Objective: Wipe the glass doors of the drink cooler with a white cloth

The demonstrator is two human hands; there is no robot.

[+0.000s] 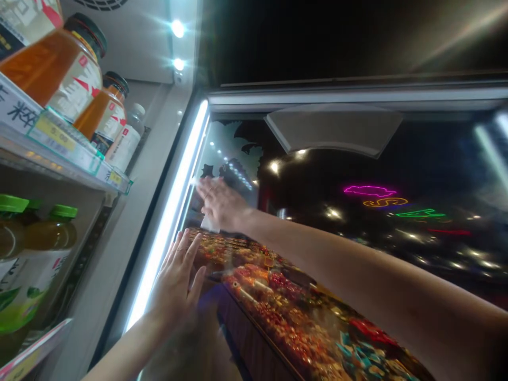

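A large glass door [301, 174] with a lit strip along its left side fills the middle of the view. My right hand [224, 203] lies against the upper left of the glass with a white tissue [210, 223] under it. Parts of the tissue show below the palm and by the fingertips; the rest is covered. Lower down, my left hand [180, 264] has its fingers spread and rests by the bright light strip [159, 248], at the door's left edge. It holds nothing.
At left, open fridge shelves [59, 140] carry amber bottles [63, 69] with dark caps, and green-capped bottles [51, 238] stand below. A pale curved panel [333, 129] shows at the top of the glass. Colourful packed goods [286, 301] and neon lines [371, 190] show in the glass.
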